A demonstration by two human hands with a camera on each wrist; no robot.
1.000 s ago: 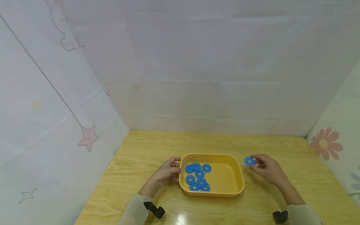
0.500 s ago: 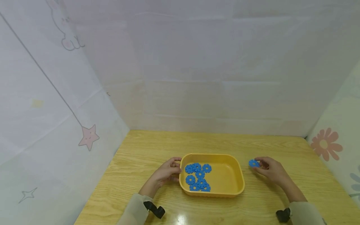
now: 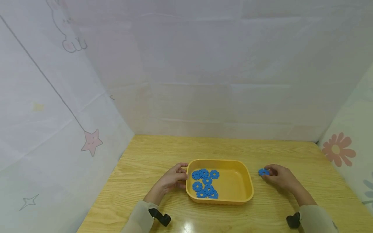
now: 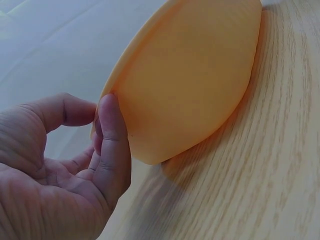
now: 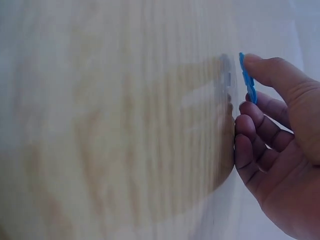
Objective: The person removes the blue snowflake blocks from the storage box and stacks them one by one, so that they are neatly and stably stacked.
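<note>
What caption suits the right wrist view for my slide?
Right hand pinches a blue slotted disc above the wood-grain table.

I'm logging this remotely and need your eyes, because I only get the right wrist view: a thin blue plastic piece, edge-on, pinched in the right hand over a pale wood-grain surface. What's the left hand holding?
Observer: The left hand grips the left end of a yellow, rounded-rectangular plastic tray.
Operator: Anything inside?
Observer: Yes, several flat, blue, flower-shaped plastic discs lie in its left half, some overlapping.
Operator: And where's the one I can see?
Observer: In the head view, the pinched blue disc is outside the tray, to its right and apart from it.
</note>
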